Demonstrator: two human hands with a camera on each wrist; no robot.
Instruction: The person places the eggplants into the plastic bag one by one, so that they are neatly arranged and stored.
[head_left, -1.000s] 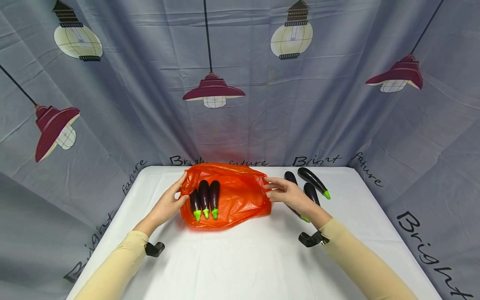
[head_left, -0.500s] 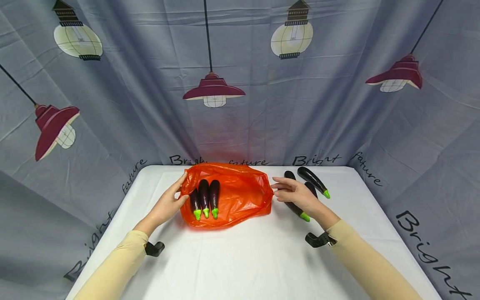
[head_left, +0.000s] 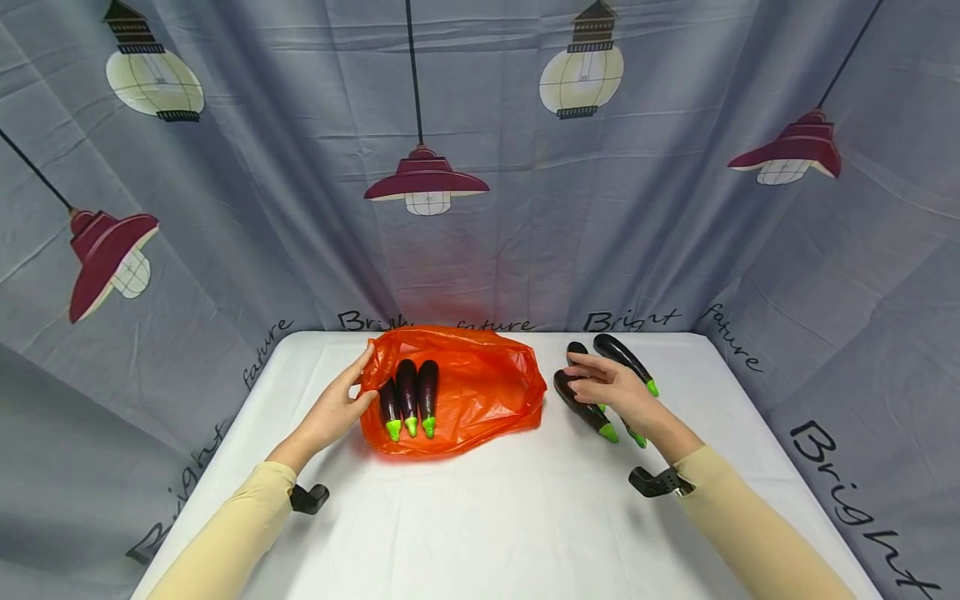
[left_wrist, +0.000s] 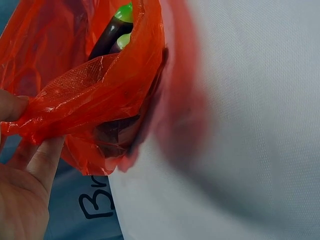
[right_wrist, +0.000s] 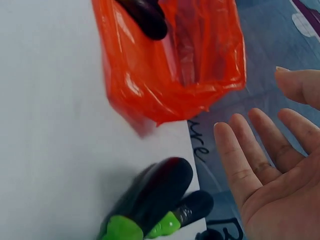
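An orange-red plastic bag point(head_left: 483, 387) lies with its mouth spread wide on the table. Three dark purple eggplants point(head_left: 407, 396) with green stem ends lie side by side in its left part. My left hand point(head_left: 333, 412) pinches the bag's left rim between thumb and fingers, plain in the left wrist view. To the right of the bag, my right hand point(head_left: 618, 396) hovers empty over loose eggplants, its fingers spread and apart from the bag. The nearest loose eggplant point(head_left: 581, 408) shows large in the right wrist view; others are partly hidden under the hand.
A white-covered table point(head_left: 465, 525) spreads beneath everything. Another eggplant point(head_left: 624, 357) lies toward the table's back right. Grey curtains point(head_left: 480, 258) printed with lamps and lettering hang behind and at both sides. A black camera mount point(head_left: 660, 482) sits at the right wrist.
My right hand has let go of the bag's right rim and moved right, over the loose eggplants. The left hand stays at the left rim, and the bag remains spread.
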